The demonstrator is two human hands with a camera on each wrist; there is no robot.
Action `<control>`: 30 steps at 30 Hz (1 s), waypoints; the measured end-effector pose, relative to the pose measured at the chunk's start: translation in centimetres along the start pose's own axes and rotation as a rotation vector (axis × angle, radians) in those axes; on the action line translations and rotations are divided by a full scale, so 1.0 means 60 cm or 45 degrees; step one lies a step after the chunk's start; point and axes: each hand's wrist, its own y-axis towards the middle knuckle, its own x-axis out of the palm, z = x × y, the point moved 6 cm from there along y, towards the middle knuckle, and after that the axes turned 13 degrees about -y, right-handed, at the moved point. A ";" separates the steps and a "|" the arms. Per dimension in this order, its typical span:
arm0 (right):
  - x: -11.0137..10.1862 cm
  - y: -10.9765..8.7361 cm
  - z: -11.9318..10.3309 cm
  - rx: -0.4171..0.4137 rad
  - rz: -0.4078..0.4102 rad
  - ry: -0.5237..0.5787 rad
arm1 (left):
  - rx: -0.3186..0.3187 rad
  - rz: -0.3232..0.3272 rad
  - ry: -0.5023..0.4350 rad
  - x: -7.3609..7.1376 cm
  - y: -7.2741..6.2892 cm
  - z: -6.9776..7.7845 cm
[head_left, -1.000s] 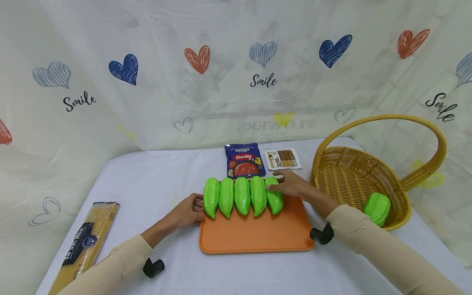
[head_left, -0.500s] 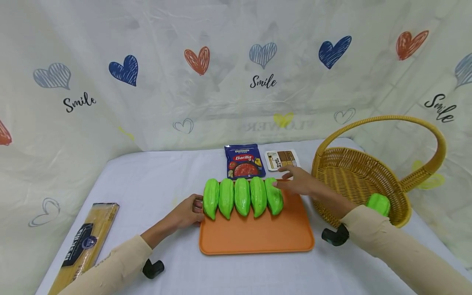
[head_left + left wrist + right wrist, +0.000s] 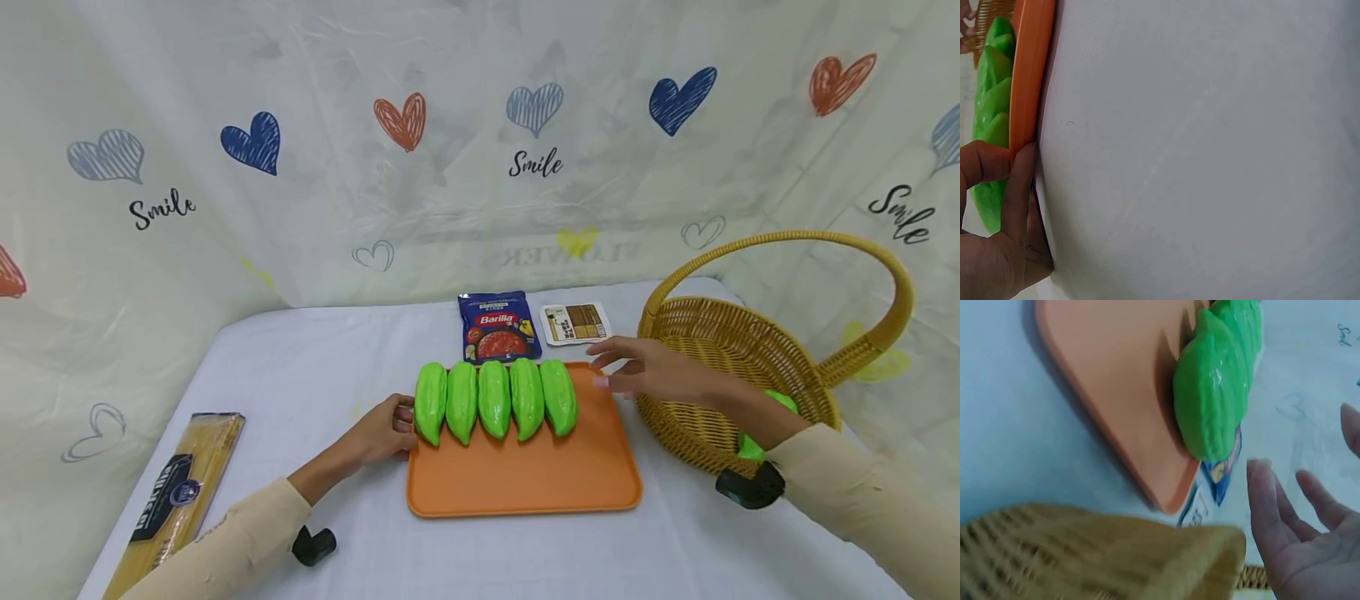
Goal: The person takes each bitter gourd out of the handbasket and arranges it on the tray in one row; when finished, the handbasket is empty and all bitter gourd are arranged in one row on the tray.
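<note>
In the head view, a row of several glossy green, ridged, gourd-shaped vegetables (image 3: 494,400) lies along the back half of an orange tray (image 3: 525,483). My left hand (image 3: 381,429) grips the tray's left edge; in the left wrist view, thumb and fingers (image 3: 1019,187) pinch the rim beside the nearest green piece (image 3: 991,94). My right hand (image 3: 648,367) hovers over the tray's back right corner, fingers extended and holding nothing, apart from the rightmost piece. The right wrist view shows that right hand (image 3: 1310,550) with spread fingers.
A wicker basket (image 3: 697,333) with a tall handle stands at the right, one green piece (image 3: 750,447) inside, partly hidden by my right arm. Behind the tray lie a blue Barilla pouch (image 3: 498,327) and a small white-edged packet (image 3: 575,323). A pasta pack (image 3: 180,492) lies left.
My right hand has let go of the rightmost green piece and moved right, toward the basket, over the tray's corner. The left hand and the tray stay in place.
</note>
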 end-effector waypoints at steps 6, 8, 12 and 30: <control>-0.023 -0.039 0.014 -0.041 -0.097 -0.054 | 0.005 0.001 -0.005 -0.001 0.001 0.002; -0.032 -0.051 0.019 -0.067 -0.122 -0.051 | 0.004 0.000 -0.006 -0.001 0.001 0.003; -0.050 -0.074 0.036 -0.084 -0.164 -0.064 | 0.003 -0.001 -0.017 -0.001 0.002 0.002; -0.131 -0.110 0.170 0.227 -0.250 -0.119 | -0.014 0.004 -0.010 0.000 0.000 0.000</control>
